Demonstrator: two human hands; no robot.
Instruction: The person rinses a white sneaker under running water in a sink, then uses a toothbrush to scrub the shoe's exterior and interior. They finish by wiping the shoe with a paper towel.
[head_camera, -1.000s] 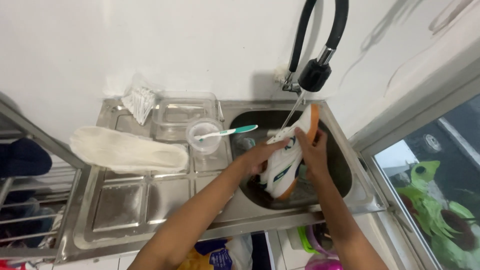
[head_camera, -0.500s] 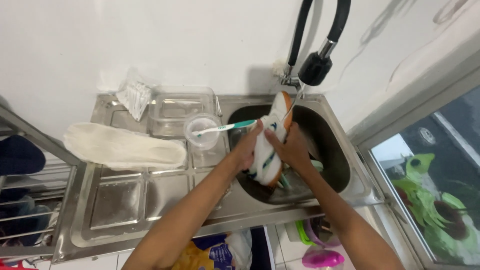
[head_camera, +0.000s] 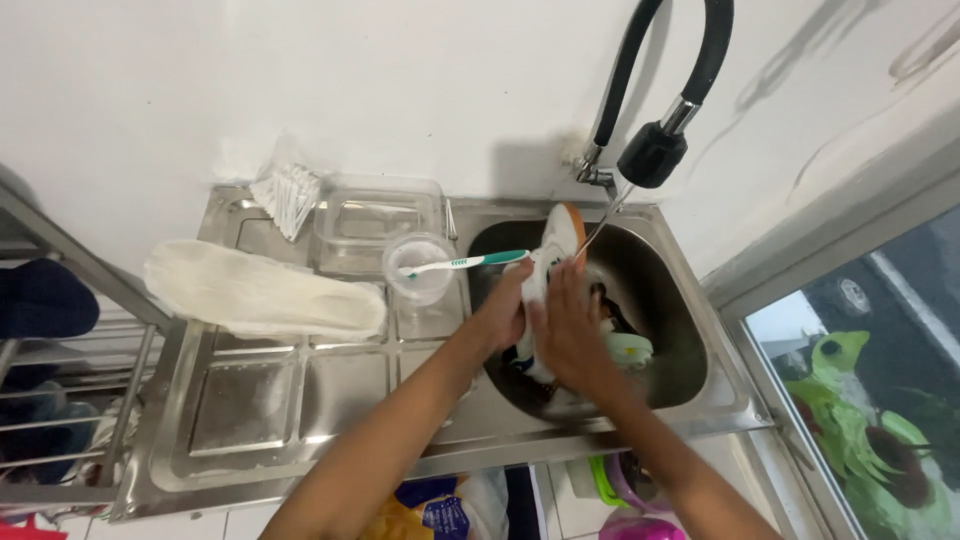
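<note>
Both my hands hold a white sneaker (head_camera: 553, 240) with an orange sole upright over the steel sink basin (head_camera: 660, 290). My left hand (head_camera: 505, 310) grips its left side and my right hand (head_camera: 567, 325) covers its right side and front. A thin stream of water runs from the black flexible faucet (head_camera: 652, 152) onto the shoe's top. A second shoe (head_camera: 625, 345) lies in the basin behind my right hand, mostly hidden.
A green and white toothbrush (head_camera: 465, 263) rests across a clear plastic cup (head_camera: 417, 268) on the steel drainboard (head_camera: 300, 400). A white insole (head_camera: 262, 292) lies to the left. A clear container (head_camera: 380, 220) and cotton swabs (head_camera: 290, 195) sit by the wall. A window (head_camera: 870, 370) is at right.
The sneaker has been turned from lying slanted, side up, to standing nearly upright under the water. Both hands shifted left and down along it.
</note>
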